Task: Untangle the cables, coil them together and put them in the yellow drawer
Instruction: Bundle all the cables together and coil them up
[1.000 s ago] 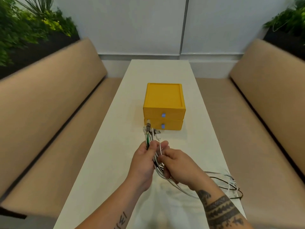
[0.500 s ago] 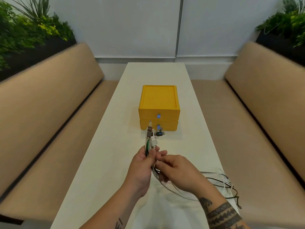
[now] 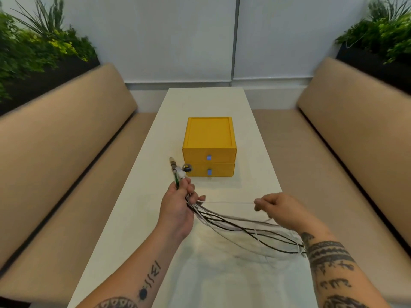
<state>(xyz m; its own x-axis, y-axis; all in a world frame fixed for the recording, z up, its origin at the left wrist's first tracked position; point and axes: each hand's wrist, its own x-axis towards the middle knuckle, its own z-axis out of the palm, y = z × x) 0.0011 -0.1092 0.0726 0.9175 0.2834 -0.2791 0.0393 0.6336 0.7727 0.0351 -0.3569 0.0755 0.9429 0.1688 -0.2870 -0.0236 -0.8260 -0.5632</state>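
A long white table (image 3: 133, 218) runs away from me. On it, beyond my hands, sits the yellow drawer unit (image 3: 209, 138), with two drawers stacked one on the other. Both are closed, and each has one small blue pull (image 3: 208, 157). A tan padded bench flanks the table on each side, one on the left (image 3: 55, 163) and one on the right (image 3: 355, 152). Behind each bench is a dark planter of green plants (image 3: 33, 47). My left hand (image 3: 178, 210) is curled tight around the cables (image 3: 233, 225), holding them as one bundle above the table. Their plug ends (image 3: 176, 171) stick up out of my fist and overlap the near left corner of the lower drawer, so nothing else lies between my hands and the drawer fronts. My right hand (image 3: 275, 207) is out to the right with its fingers bent, pinching a single thin white cable (image 3: 229, 202) that stretches nearly level back to my left fingers. The rest of the bundle sags to the right and disappears behind my right forearm, so I can't see where the loops end. The strands are white, grey and black, with one green by the plugs, but they are too blurred and overlapped for me to count. The plug types are hard to make out too.
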